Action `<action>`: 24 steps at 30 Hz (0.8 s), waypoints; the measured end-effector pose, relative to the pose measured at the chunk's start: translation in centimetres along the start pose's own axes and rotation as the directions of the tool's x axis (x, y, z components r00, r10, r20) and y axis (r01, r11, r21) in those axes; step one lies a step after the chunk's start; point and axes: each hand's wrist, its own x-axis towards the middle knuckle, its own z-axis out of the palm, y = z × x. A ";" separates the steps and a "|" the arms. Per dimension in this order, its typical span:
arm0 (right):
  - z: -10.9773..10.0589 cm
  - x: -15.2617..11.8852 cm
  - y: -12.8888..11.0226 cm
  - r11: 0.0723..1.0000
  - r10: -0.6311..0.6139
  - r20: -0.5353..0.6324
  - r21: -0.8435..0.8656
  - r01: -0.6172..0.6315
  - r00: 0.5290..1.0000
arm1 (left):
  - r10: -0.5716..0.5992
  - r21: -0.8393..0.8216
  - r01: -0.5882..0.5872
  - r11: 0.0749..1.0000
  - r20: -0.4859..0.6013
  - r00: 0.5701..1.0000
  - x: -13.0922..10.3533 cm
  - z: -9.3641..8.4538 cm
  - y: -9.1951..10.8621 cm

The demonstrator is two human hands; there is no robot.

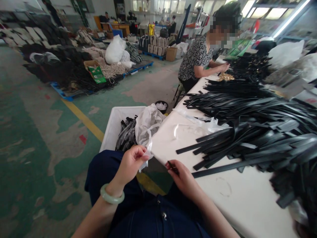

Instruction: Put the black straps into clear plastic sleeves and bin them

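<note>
White table (pixel 244 195) beside curled right hand (pixel 182 177).

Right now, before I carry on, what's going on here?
The left hand pinches a piece of thin white plastic by the near corner of the white table. The right hand holds a small dark tool, its type unclear, at the table's edge. Black straps lie heaped on the table, and a white bin stands left of it. Farther along, a co-worker leans over the table.
</note>
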 end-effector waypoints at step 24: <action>-4.0 0.7 -9.2 0.662 0.065 0.239 -0.737 0.137 0.969 | 0.303 0.342 -0.331 0.880 0.132 0.944 -1.4 0.1 0.6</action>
